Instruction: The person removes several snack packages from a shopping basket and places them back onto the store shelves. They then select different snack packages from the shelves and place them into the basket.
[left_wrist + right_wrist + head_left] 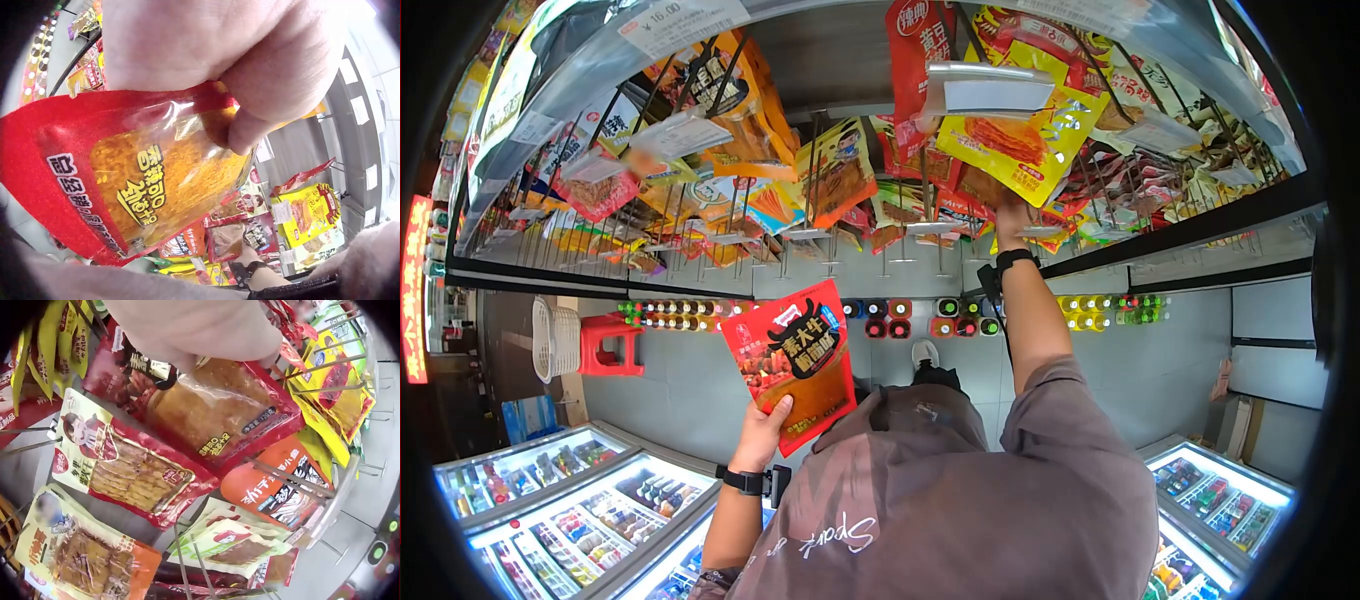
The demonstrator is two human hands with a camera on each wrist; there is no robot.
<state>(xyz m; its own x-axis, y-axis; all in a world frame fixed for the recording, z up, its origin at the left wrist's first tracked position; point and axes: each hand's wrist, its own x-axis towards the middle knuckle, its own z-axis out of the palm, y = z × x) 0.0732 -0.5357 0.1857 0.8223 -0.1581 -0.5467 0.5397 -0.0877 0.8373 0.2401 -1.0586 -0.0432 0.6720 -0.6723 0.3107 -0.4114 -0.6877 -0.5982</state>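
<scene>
My left hand [758, 438] grips a red snack packet [790, 365] by its lower edge, thumb across the front. The left wrist view shows the packet's clear window, with a flat orange-brown snack inside. My right hand [1010, 222] reaches into the hanging rack, partly hidden behind a yellow packet [1025, 125]. In the right wrist view, that hand [200, 331] holds a similar red snack packet [212, 415], with fingers over its upper part. A cream-and-red packet [125, 462] hangs right beside it, overlapping its edge.
Metal hooks and price-tag holders [990, 95] jut out around the hanging packets. Bottles [890, 318] stand in rows on the floor below the rack. A red stool [612, 345] and white basket [557, 340] are at left. Lit drink coolers [590, 520] lie behind the person.
</scene>
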